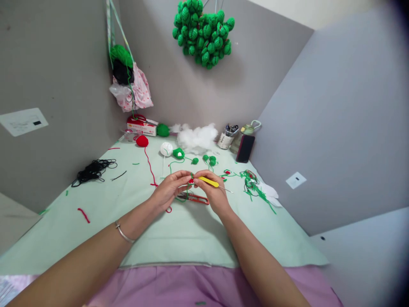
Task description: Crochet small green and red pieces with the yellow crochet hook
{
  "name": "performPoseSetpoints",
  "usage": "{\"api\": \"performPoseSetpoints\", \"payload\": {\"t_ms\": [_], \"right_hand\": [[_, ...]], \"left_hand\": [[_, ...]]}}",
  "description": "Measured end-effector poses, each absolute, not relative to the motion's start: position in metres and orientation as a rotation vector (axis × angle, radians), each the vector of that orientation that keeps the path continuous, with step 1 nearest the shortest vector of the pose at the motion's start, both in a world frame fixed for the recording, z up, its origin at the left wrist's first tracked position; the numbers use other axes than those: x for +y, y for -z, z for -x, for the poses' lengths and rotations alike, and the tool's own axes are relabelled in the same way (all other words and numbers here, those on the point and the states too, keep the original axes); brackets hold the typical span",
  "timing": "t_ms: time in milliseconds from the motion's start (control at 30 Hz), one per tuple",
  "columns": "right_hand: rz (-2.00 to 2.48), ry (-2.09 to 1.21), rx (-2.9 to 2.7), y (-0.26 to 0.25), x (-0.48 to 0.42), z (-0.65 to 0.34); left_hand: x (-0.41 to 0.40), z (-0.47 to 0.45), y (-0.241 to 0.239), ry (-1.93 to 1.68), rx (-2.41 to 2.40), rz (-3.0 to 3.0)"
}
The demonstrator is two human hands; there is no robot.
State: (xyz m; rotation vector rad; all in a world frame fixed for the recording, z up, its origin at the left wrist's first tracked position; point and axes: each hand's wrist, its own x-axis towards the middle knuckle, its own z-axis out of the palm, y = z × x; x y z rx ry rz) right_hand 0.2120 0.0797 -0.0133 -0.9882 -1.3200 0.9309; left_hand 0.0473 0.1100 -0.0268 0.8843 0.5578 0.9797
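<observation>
Pale tabletop [185, 243], yarn piece [191, 181] half-hidden

Lt-grn tabletop [153, 251] w/ blk yarn tangle [91, 172], red yarn ball [142, 141], wht stuffing [196, 138], snips [198, 198] & grn scraps [262, 195].

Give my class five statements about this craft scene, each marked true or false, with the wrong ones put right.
1. The right hand holds a yellow-handled tool. True.
2. The left hand holds nothing. False: the left hand pinches a small red-and-green piece.
3. The black yarn lies right of the white ball. False: the black yarn lies left of the white ball.
4. The phone stands right of the white stuffing. True.
5. The green cluster hangs higher than the phone. True.
</observation>
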Motion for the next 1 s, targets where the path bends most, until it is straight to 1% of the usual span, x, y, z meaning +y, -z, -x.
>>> {"api": "performPoseSetpoints", "payload": {"t_ms": [133, 633, 767, 1000], "right_hand": [[0.978, -1.020, -1.262, 0.015, 0.082, -0.214], [0.914, -1.163, -1.168, 0.015, 0.083, -0.214], [0.874, -1.235, -1.090, 0.014, 0.084, -0.212], [0.833, -1.280, -0.997, 0.018, 0.085, -0.208]], "left_hand": [[0.113, -0.046, 0.026, -0.922, 0.547, -0.921], [0.116, -0.037, 0.017, -0.846, 0.563, -1.068], [0.121, -0.034, 0.015, -0.883, 0.605, -1.131], [0.124, -0.039, 0.020, -1.051, 0.702, -1.105]]}}
